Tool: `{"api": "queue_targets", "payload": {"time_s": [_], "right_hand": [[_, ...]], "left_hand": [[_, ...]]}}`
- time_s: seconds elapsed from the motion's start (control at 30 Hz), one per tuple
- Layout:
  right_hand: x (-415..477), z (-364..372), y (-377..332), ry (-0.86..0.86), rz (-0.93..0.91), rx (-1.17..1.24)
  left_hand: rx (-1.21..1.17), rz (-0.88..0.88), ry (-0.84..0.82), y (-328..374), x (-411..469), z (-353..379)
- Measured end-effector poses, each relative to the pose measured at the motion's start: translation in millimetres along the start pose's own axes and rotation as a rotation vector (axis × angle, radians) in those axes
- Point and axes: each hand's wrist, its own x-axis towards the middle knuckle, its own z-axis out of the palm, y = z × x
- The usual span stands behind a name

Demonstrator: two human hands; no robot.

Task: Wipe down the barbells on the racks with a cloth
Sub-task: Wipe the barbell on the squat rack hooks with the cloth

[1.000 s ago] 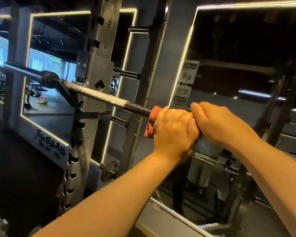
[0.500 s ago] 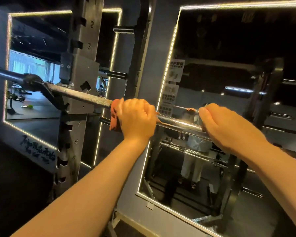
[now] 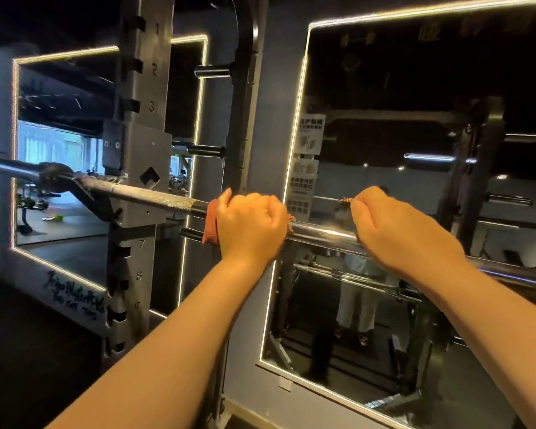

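A steel barbell (image 3: 322, 235) runs from the left edge across to the lower right, resting in the hook of a grey numbered rack upright (image 3: 143, 125). My left hand (image 3: 249, 222) grips an orange cloth (image 3: 210, 222) wrapped round the bar, just right of the knurled section. My right hand (image 3: 399, 230) curls over the smooth shiny part of the bar, a hand's width to the right. The bar's sleeve and collar (image 3: 54, 178) show at the far left.
Two lit-edged wall mirrors (image 3: 415, 181) stand behind the rack, reflecting a person and more racks. Short storage pegs (image 3: 212, 71) stick out of a dark post behind the bar. Dark floor lies at the lower left.
My left hand with the cloth slid left along the bar, away from my right hand, then edged back right a little. My right hand kept its hold on the bar.
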Motion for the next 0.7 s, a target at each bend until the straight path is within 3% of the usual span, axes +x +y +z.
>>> {"api": "queue_targets", "payload": {"time_s": [0.07,0.2,0.33,0.43,0.53,0.63,0.7], "right_hand": [[-0.4,-0.5,-1.9,-0.004,0.010,0.038],[0.3,-3.7,-2.8,0.015,0.062,0.124],[-10.4,-9.0,-2.2,0.065,0.054,0.050],[-29.3,-14.6,6.3,0.125,-0.007,-0.185],[-43.8,-21.1,15.0,0.048,0.035,-0.195],[-40.6,-16.8,12.4,0.062,0.044,-0.168],[-37.0,-12.8,11.5,0.082,0.049,-0.209]], "left_hand": [[-0.004,0.021,-0.061,27.3,-9.1,5.9],[0.052,0.376,-0.140,71.0,-34.5,5.2],[0.054,0.552,-0.261,39.5,-24.3,-13.1],[0.137,0.294,-0.175,-4.9,-11.2,-16.7],[-0.001,-0.010,-0.069,-0.9,-11.5,-7.8],[-0.106,-0.029,-0.010,26.0,-20.9,-3.5],[-0.036,0.076,-0.081,45.6,-32.0,-0.1]]}}
